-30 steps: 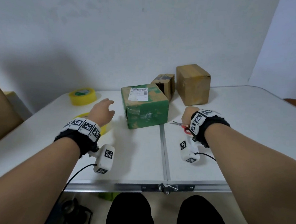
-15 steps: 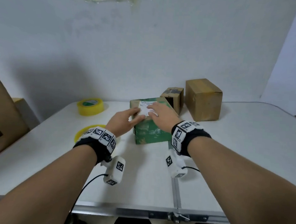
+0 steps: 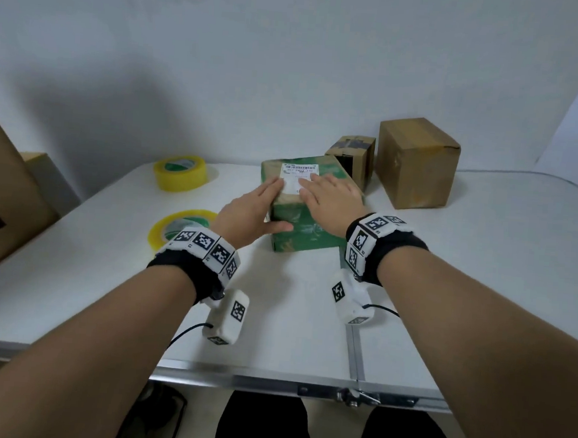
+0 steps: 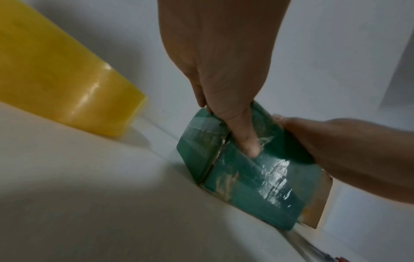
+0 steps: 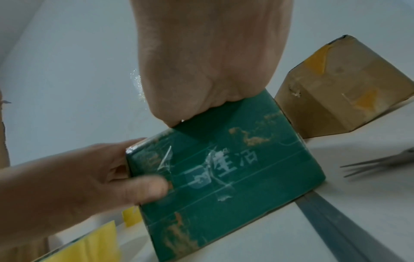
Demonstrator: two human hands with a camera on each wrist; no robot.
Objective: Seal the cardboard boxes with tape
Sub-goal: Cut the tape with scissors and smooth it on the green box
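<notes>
Steadying the green box (image 3: pixel 309 232) for taping, my left hand (image 3: pixel 247 212) clamps its corner, thumb in front, while my right hand (image 3: pixel 333 198) presses flat-fingered on top.

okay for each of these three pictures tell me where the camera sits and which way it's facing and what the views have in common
Head: worn on the head, facing forward and down at the white table; both forearms, left hand and right hand show.
Left wrist: looks along the left hand, thumb on the green box.
Right wrist: looks along the right hand lying on the box top.
Shared: all show the green box; each wrist view catches the other hand.
</notes>
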